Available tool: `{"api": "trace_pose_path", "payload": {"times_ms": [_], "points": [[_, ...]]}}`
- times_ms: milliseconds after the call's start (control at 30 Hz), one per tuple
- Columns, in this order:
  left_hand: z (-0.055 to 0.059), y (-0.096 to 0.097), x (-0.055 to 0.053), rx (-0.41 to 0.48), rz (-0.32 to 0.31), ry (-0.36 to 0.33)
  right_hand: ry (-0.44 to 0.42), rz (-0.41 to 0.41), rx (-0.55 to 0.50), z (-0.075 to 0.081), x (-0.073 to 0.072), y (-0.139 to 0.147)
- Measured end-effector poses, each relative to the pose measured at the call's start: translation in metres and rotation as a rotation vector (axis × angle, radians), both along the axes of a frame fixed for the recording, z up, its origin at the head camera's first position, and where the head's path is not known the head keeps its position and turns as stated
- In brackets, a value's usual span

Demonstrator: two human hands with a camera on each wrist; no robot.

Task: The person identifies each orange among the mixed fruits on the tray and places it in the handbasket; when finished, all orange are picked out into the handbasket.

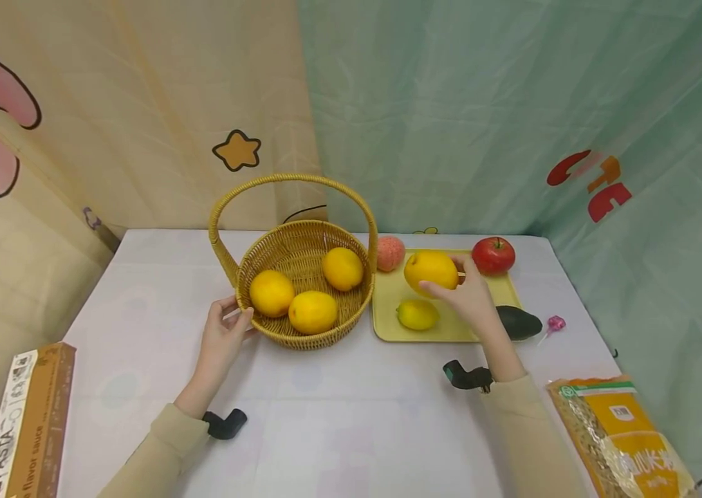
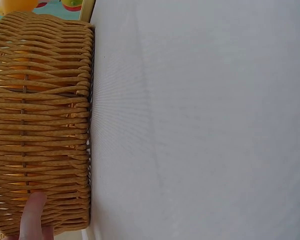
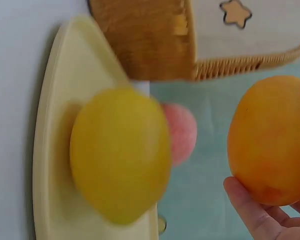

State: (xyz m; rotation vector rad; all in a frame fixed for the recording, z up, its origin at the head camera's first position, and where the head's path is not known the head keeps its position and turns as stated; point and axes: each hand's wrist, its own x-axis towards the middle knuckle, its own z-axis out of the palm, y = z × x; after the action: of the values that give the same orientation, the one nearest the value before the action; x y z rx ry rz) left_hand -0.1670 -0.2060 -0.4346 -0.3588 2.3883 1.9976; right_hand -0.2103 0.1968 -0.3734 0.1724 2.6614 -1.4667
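My right hand grips a yellow-orange mango above the yellow tray; the right wrist view shows the mango with fingertips at its lower side. Below it on the tray lies a lemon, large in the right wrist view. My left hand holds the left rim of a wicker basket, thumb at the edge; one finger lies against the woven wall in the left wrist view. Several similar yellow-orange fruits, one of them at the front, rest inside the basket, whose tall handle arches over it.
A pink round fruit, a red apple and a dark green avocado-like fruit are at the tray. A lollipop lies right of it. A pasta box stands front left, a grain bag front right. Curtains hang behind.
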Motion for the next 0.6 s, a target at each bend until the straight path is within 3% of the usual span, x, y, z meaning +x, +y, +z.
{"api": "trace_pose_path", "payload": {"times_ms": [367,600], "points": [[0.0,-0.001,0.0,0.002,-0.007,-0.002,0.074,0.153,-0.143,0.01,0.014,-0.077],[-0.001,-0.001,-0.001,0.013,-0.008,0.004,0.081,0.194,-0.202,0.001,0.006,-0.128]]}}
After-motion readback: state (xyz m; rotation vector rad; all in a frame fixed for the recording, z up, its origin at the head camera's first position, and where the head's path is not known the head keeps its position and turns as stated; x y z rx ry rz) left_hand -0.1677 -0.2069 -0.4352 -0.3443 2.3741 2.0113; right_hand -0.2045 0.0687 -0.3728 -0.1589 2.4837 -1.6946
